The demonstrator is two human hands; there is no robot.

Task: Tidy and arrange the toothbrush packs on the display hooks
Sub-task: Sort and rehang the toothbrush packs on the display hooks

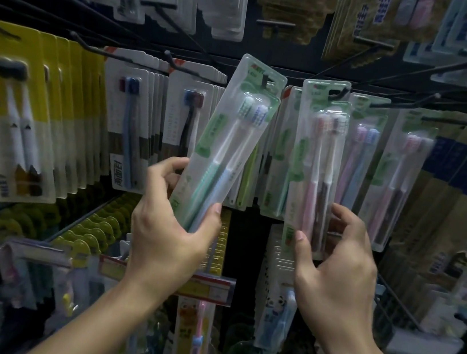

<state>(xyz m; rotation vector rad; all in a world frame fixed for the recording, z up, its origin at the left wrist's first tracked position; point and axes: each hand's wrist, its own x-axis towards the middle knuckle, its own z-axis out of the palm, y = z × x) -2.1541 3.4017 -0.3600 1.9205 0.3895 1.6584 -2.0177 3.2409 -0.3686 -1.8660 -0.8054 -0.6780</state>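
Toothbrush pack, clear, green card, tilted

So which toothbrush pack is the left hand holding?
Find the middle row of display hooks. The left hand grips a green-edged pack at its bottom. It alone tilts, and holds a mint green and a light blue toothbrush.

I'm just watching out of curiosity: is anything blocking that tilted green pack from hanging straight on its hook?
Nothing visible does. The tilted green pack, held low in the left hand, already has its hole at the hook tip. The pink-and-brown pack the right hand holds hangs apart beside it.
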